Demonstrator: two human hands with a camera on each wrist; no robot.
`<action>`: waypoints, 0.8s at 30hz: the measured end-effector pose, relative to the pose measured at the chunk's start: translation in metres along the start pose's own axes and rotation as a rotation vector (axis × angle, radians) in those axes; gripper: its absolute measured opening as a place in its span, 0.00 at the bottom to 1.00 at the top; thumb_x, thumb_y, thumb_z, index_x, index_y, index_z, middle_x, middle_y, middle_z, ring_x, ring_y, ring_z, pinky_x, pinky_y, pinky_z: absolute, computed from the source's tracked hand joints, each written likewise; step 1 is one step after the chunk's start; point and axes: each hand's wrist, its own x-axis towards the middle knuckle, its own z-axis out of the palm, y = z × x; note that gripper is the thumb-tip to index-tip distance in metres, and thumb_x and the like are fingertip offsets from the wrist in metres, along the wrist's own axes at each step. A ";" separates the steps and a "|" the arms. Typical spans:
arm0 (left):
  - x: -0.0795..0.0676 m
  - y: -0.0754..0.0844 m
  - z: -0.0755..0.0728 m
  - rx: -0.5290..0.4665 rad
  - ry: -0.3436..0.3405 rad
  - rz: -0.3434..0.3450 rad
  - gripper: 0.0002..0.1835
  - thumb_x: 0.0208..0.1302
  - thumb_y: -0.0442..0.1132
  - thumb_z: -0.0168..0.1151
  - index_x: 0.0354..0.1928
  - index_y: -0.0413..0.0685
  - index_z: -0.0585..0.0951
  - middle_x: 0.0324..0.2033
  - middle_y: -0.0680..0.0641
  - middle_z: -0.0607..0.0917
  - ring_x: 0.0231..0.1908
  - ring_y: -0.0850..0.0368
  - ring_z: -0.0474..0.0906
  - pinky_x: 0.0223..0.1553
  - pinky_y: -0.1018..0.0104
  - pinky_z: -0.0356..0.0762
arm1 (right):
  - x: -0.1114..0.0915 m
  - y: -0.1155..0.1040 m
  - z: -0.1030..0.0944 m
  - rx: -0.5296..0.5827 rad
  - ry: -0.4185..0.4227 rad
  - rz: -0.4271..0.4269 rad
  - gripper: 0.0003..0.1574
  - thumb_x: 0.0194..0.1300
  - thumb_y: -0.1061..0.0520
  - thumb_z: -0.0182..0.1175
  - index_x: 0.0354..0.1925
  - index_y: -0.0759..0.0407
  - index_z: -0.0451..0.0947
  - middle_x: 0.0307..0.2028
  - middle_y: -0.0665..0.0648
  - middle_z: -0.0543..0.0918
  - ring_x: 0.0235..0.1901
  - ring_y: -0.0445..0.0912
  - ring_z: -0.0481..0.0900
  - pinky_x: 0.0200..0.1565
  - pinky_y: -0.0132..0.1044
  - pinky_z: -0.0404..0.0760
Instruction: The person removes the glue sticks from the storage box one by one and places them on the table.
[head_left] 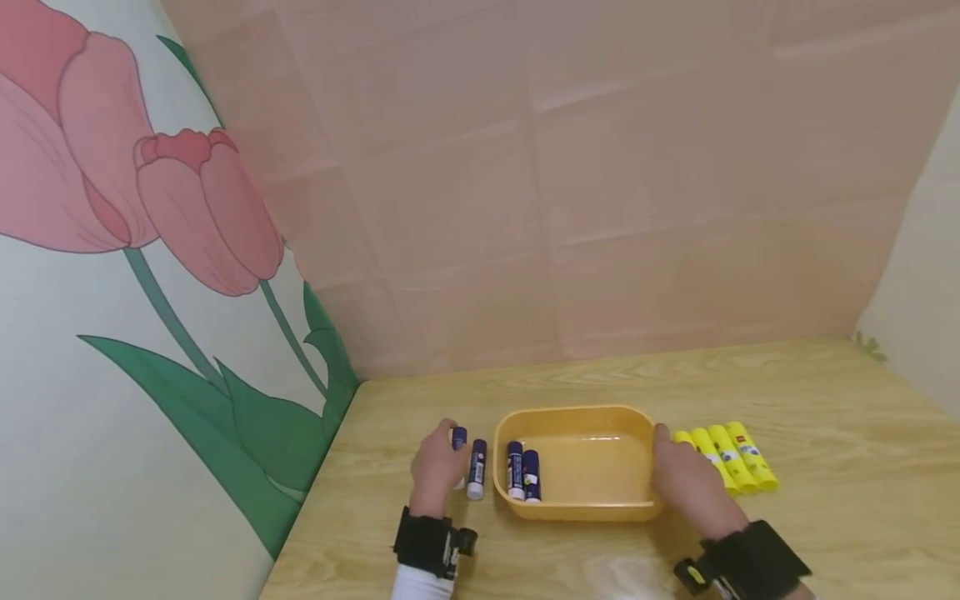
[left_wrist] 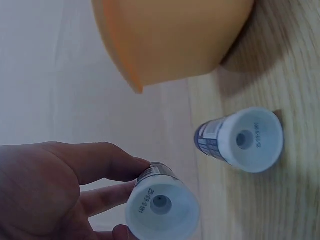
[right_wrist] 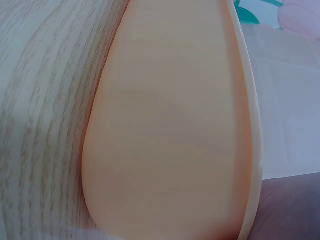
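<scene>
My left hand [head_left: 437,462] pinches a glue stick [left_wrist: 162,207] with a dark blue cap and white base, thumb on one side. Just right of it a second glue stick [head_left: 477,471] lies on the table, its white base toward me in the left wrist view. A yellow-orange plastic basket [head_left: 577,511] sits right of that, with two blue glue sticks [head_left: 532,477] side by side at its left end. At the basket's right end, my right hand [head_left: 686,475] grips the rim; most of its fingers are hidden in the right wrist view.
Several yellow tubes [head_left: 738,457] lie in a row right of the basket, partly behind my right hand. The wood-grain table [head_left: 847,433] ends at a pinkish sheet [head_left: 600,208] at the back. A wall with painted tulips [head_left: 210,208] stands at the left.
</scene>
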 end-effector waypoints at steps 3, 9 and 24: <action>0.002 -0.005 0.003 0.001 -0.014 -0.024 0.24 0.65 0.44 0.65 0.62 0.50 0.76 0.48 0.39 0.85 0.37 0.47 0.80 0.35 0.52 0.77 | 0.000 0.000 0.001 -0.004 -0.002 -0.003 0.41 0.59 0.70 0.54 0.65 0.83 0.50 0.32 0.71 0.76 0.29 0.55 0.75 0.28 0.48 0.76; 0.007 -0.011 0.007 0.002 -0.027 -0.044 0.25 0.66 0.44 0.64 0.64 0.50 0.74 0.48 0.39 0.85 0.36 0.48 0.79 0.35 0.53 0.76 | 0.001 -0.001 -0.001 0.018 -0.031 0.025 0.39 0.65 0.69 0.52 0.68 0.83 0.47 0.35 0.72 0.75 0.30 0.55 0.74 0.28 0.43 0.74; 0.011 -0.017 0.009 -0.006 -0.059 -0.091 0.25 0.66 0.44 0.63 0.63 0.48 0.74 0.47 0.38 0.84 0.35 0.49 0.79 0.33 0.56 0.75 | 0.002 -0.005 -0.003 0.018 -0.061 0.055 0.40 0.66 0.70 0.51 0.68 0.83 0.45 0.37 0.74 0.75 0.31 0.56 0.74 0.29 0.44 0.74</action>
